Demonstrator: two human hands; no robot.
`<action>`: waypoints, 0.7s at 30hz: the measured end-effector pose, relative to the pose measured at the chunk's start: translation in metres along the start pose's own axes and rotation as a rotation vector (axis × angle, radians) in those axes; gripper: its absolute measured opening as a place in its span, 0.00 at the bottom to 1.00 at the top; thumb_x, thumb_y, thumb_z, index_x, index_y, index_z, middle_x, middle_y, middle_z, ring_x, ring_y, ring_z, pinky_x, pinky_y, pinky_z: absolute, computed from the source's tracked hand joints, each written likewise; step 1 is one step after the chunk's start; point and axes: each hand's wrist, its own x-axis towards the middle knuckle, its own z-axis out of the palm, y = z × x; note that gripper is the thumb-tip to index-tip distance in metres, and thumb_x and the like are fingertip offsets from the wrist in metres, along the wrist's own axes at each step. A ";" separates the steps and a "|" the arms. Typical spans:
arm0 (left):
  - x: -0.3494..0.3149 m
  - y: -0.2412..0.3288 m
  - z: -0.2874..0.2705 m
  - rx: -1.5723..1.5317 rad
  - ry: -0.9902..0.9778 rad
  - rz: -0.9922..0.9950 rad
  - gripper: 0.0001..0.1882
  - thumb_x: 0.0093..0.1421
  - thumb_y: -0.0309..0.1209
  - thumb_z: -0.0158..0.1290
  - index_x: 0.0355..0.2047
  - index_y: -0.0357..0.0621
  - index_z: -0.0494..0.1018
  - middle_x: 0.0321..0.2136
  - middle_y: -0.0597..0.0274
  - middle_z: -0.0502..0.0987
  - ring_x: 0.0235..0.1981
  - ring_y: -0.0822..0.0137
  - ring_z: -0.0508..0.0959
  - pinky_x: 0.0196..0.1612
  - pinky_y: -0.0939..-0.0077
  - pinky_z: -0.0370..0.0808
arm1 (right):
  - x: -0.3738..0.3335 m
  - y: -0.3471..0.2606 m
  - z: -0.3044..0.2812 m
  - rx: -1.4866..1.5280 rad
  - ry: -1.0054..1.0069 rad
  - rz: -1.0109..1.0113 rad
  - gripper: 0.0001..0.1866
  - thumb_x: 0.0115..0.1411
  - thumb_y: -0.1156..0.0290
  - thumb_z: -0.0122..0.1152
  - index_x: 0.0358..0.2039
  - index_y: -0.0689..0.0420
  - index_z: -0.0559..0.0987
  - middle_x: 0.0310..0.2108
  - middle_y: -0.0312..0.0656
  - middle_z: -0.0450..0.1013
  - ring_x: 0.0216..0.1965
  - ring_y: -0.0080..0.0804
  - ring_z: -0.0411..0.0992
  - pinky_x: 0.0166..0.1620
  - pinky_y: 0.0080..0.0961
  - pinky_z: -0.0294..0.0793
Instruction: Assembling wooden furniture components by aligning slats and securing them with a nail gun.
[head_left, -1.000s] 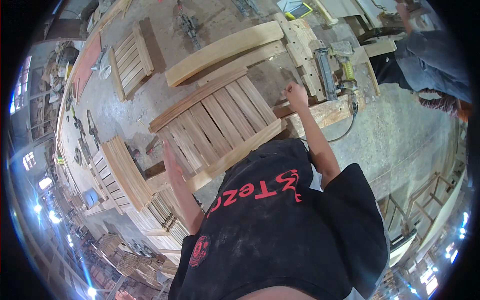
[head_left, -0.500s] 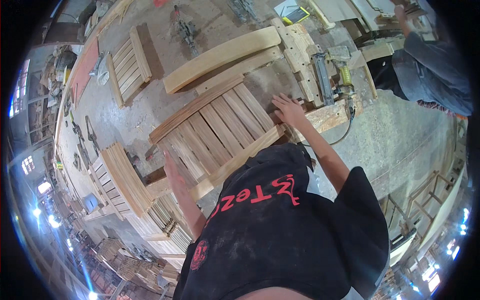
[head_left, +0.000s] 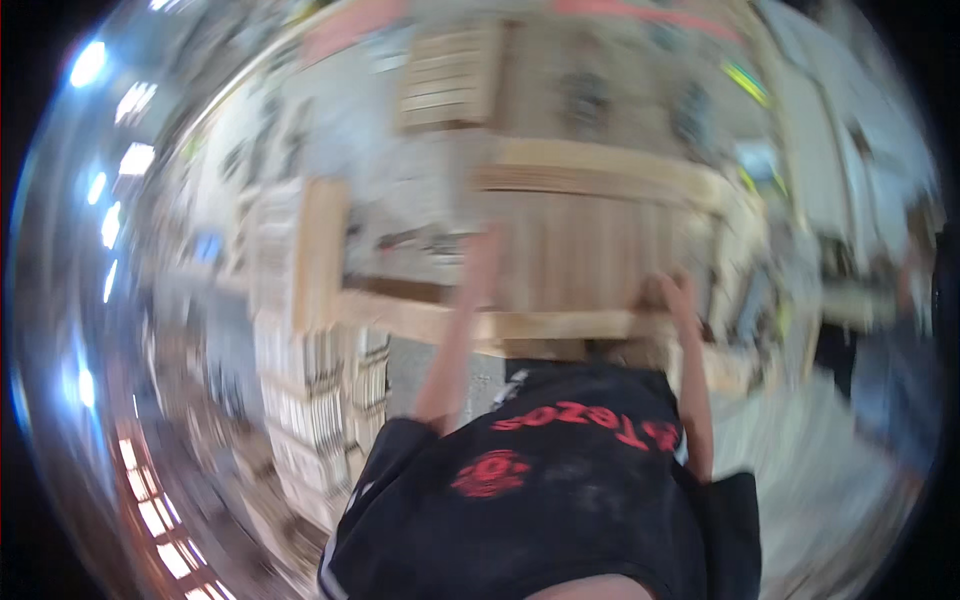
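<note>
A slatted wooden panel (head_left: 585, 250) lies on the workbench in front of me, its slats running away from me between two long rails. Beside its left edge is my left hand (head_left: 484, 262), smeared by motion, its grip unclear. My right hand (head_left: 680, 292) is at the panel's right part, near the front rail (head_left: 570, 325). Its fingers look bent, but blur hides whether they grip anything. Against the panel's far side lies a pale, thick wooden board (head_left: 610, 165).
Another slatted panel (head_left: 450, 80) lies farther off to the left. Stacked slatted panels (head_left: 300, 380) stand at the bench's left end. A clamp-like tool (head_left: 745, 305) is right of the panel. Another person (head_left: 895, 375) stands at the far right.
The view has swung, so the panel now appears squarer and farther right, with everything blurred. My right hand, spread before, now has its fingers drawn in nearer the front rail.
</note>
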 end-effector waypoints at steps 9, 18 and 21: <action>-0.001 0.077 0.058 -0.031 -0.067 -0.653 0.38 0.56 0.62 0.51 0.36 0.30 0.75 0.38 0.38 0.79 0.43 0.43 0.80 0.45 0.54 0.78 | -0.024 -0.075 0.002 -0.800 -0.431 -0.322 0.23 0.59 0.51 0.61 0.41 0.60 0.80 0.37 0.53 0.79 0.41 0.50 0.78 0.44 0.41 0.75; 0.004 0.049 -0.070 -0.250 -0.438 -0.412 0.20 0.56 0.45 0.53 0.35 0.39 0.80 0.37 0.48 0.82 0.41 0.52 0.82 0.41 0.57 0.78 | -0.065 -0.166 0.140 -0.821 -0.565 -0.239 0.20 0.57 0.56 0.65 0.42 0.59 0.80 0.34 0.52 0.80 0.39 0.45 0.79 0.42 0.36 0.76; 0.023 -0.034 -0.196 -0.204 0.280 -0.187 0.16 0.57 0.41 0.51 0.32 0.43 0.80 0.28 0.49 0.81 0.32 0.49 0.81 0.36 0.57 0.77 | -0.068 -0.159 0.161 -0.741 -0.486 -0.359 0.20 0.57 0.55 0.65 0.40 0.60 0.81 0.35 0.53 0.79 0.40 0.46 0.79 0.43 0.36 0.76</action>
